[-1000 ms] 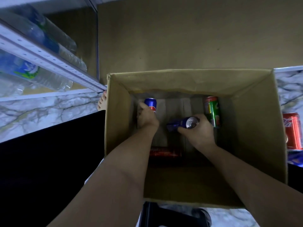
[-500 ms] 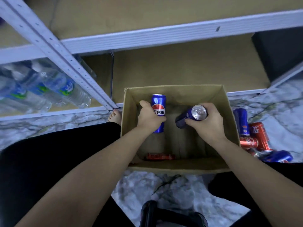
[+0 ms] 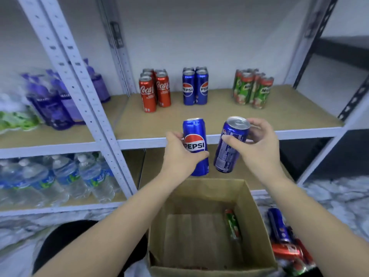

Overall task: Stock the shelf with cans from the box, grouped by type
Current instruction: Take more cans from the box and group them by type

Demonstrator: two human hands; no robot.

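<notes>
two tall blue aluminium pepsi cans are held up in front of the tan wooden shelf board (image 3: 219, 116) of the white metal rack. the left hand (image 3: 177, 154) is wrapped around the left blue pepsi can (image 3: 195, 145), held upright with its logo facing the camera; the right hand (image 3: 257, 144) is curled round the right blue pepsi can (image 3: 231, 144), gripped near its silver top and tilted, its base swung toward the other can. the two cans are just beside each other, with no contact that can be confirmed. on the board behind, three groups are seen: the red cola cans (image 3: 154, 89), the blue pepsi group (image 3: 195, 86) and the green cans (image 3: 252, 87), each well apart from the next. the open brown cardboard box (image 3: 257, 216) is seen below, with a green can (image 3: 232, 224) lying inside. the carrying step appears to be in hand. next, the tilted can would need to be righted, and both set down beside the blue group, clear of the red cans.
</notes>
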